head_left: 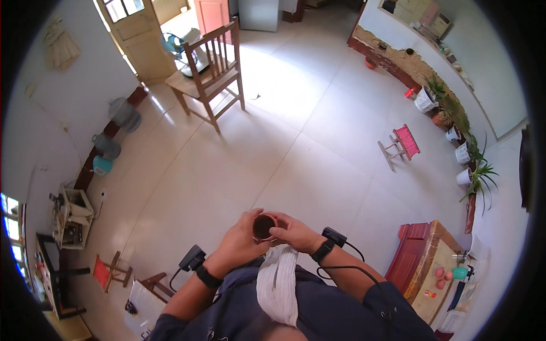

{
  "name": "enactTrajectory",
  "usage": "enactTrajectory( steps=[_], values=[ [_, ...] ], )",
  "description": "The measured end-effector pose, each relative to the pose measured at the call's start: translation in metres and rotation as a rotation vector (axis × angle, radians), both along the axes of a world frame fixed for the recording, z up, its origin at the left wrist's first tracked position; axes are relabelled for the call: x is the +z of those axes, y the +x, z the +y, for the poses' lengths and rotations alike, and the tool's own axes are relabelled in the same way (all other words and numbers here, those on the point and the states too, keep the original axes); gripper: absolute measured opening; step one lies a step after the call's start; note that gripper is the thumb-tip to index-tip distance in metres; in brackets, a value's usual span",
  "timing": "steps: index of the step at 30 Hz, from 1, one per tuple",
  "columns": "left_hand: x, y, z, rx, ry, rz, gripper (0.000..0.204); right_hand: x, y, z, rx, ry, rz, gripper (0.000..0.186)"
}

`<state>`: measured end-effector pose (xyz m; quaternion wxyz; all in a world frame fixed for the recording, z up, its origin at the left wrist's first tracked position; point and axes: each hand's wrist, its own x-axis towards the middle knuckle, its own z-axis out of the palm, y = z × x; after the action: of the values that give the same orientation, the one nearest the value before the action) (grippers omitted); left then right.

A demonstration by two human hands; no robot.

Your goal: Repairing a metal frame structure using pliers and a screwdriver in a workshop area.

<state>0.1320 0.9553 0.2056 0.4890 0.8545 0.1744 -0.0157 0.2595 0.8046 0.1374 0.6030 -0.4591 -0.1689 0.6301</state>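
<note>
In front of my waist, both hands are wrapped round a small reddish pot (pixel 263 227). Its round mouth faces up and its inside looks dark; what it contains, if anything, I cannot make out. My left hand (pixel 243 234) closes on the left side of the pot. On the opposite side my right hand (pixel 296 232) grips it, the thumb at the rim. A whitish ribbed cloth (pixel 277 284) hangs down my front just below the hands. Each wrist wears a black strap with a small black device and a cable.
Pale floor tiles (pixel 267 165) spread ahead. A wooden chair (pixel 213 79) bearing a fan stands far left, a red-topped folding stool (pixel 405 142) at right. Potted plants (pixel 465 177) line the right wall. A red cabinet (pixel 412 250) is near right; water jugs (pixel 122 111) stand left.
</note>
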Motion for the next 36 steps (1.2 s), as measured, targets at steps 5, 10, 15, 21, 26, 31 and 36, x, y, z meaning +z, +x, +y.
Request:
enactTrajectory(
  steps=[5, 10, 15, 21, 26, 31, 36],
  values=[
    [0.01, 0.1, 0.046, -0.216, -0.092, -0.11, 0.077, 0.009, 0.075, 0.002, -0.317, 0.051, 0.127, 0.062],
    [-0.004, 0.191, 0.102, -0.182, -0.211, -0.064, 0.061, 0.04, 0.159, 0.009, -0.548, 0.093, 0.07, 0.071],
    [-0.05, 0.274, 0.154, -0.022, -0.141, 0.124, 0.055, 0.055, 0.254, 0.022, -0.693, 0.147, 0.016, 0.067],
    [-0.131, 0.351, 0.222, 0.135, 0.039, 0.314, 0.052, 0.039, 0.409, 0.031, -0.763, 0.087, -0.007, 0.069],
    [-0.153, 0.384, 0.261, 0.401, -0.113, 0.519, 0.053, 0.049, 0.545, 0.061, -0.72, 0.079, -0.002, 0.068],
    [-0.128, 0.453, 0.28, 0.615, -0.323, 0.624, 0.054, 0.054, 0.658, 0.105, -0.705, 0.103, 0.001, 0.067],
    [-0.148, 0.554, 0.325, 0.623, -0.422, 0.621, 0.054, 0.051, 0.766, 0.174, -0.688, 0.125, -0.023, 0.067]
  ],
)
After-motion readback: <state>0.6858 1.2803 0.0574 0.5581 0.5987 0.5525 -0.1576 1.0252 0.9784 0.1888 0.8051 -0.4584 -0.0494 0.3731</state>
